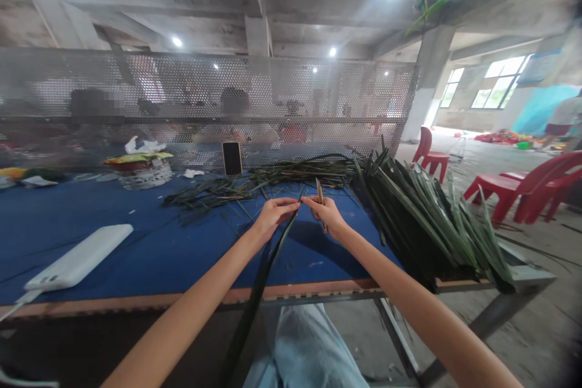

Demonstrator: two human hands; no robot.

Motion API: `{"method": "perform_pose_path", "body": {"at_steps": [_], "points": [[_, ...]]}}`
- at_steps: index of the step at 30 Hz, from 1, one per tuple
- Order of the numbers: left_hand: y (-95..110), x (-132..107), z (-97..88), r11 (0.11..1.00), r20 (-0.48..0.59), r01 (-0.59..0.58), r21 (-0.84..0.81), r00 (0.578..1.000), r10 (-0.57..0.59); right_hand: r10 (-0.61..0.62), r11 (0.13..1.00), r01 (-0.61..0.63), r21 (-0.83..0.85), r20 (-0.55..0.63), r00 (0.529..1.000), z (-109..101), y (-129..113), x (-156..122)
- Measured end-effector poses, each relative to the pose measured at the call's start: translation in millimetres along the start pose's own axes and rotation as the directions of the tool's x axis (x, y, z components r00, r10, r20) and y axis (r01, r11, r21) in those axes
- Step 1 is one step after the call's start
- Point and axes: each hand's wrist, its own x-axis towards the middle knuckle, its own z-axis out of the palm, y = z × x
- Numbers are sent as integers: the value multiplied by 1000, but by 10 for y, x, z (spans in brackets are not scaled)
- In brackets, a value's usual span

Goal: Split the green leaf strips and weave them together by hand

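Note:
Between thumb and fingers, my left hand (pixel 273 213) pinches a long green leaf strip (pixel 268 273) near its tip. The strip hangs down over the table's front edge toward my lap. Close beside it, my right hand (pixel 328 213) is closed around a utility knife (pixel 321 194), which stands nearly upright with its blade end up. The right thumb and forefinger reach to the strip's tip. A large bundle of long green leaves (pixel 418 224) lies to the right of my hands. Behind them is a heap of thin leaf strips (pixel 300 173).
On the blue tabletop (pixel 182 260) lies a white power bank (pixel 82 257) with a cable. A phone (pixel 232 159) leans against the perforated metal screen (pixel 182 85). A white basket (pixel 143 173) stands at the back left. Red chairs (pixel 522 188) are on the right.

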Motion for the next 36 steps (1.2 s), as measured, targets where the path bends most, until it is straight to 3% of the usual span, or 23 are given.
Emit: {"method": "perform_pose_path", "body": {"at_steps": [7,13,24,27,31,36], "points": [[-4,14,-14,998,114,-43,-40,992,47,-16,1000,16,3,-6,1000,-2,-1,2],[5,4,-17,996,130,-30,-80,991,41,-19,1000,20,13,-11,1000,-12,-5,-3],[-12,-2,0,999,145,-34,-1,989,33,-55,997,59,49,-80,995,-59,41,57],[-32,-14,9,997,188,-38,71,982,24,-72,996,76,53,-81,994,-67,26,49],[-38,-29,15,984,310,42,172,946,-95,-89,994,96,56,-109,990,-81,-11,35],[-41,-32,15,984,375,3,177,924,-70,-80,992,97,84,-188,979,-116,-24,54]]}}
